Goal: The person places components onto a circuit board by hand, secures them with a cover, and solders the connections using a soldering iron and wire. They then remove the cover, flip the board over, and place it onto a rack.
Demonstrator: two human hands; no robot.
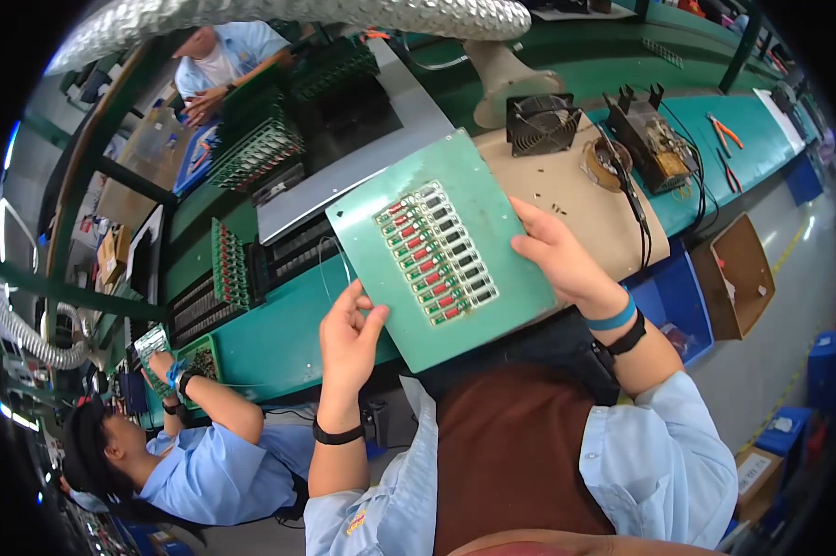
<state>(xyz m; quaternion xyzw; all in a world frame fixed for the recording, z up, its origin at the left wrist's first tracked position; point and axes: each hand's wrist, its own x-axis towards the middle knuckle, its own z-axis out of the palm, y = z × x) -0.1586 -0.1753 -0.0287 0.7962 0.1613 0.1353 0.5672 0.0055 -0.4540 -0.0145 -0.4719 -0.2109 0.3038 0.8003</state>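
Observation:
A flat green plate (381, 241) is held up and tilted above the front of the bench, with a panel of small circuit boards (427, 264) set in its middle. Rows of red and black parts run along that panel. My left hand (348, 338) grips the plate's lower left edge, thumb on the face. On the right edge, my right hand (561, 255) is closed with the thumb over the front and fingers partly hidden behind. A blue band and a black band circle my right wrist; a black band is on my left.
Behind the plate, brown board carries a small black fan (542, 123) and a soldering station (649, 139). Orange-handled pliers (725, 132) lie farther right. Circuit panels (230, 264) stand in a black rack at left. A co-worker (214, 463) sits at left. Overhead runs a silver duct (297, 26).

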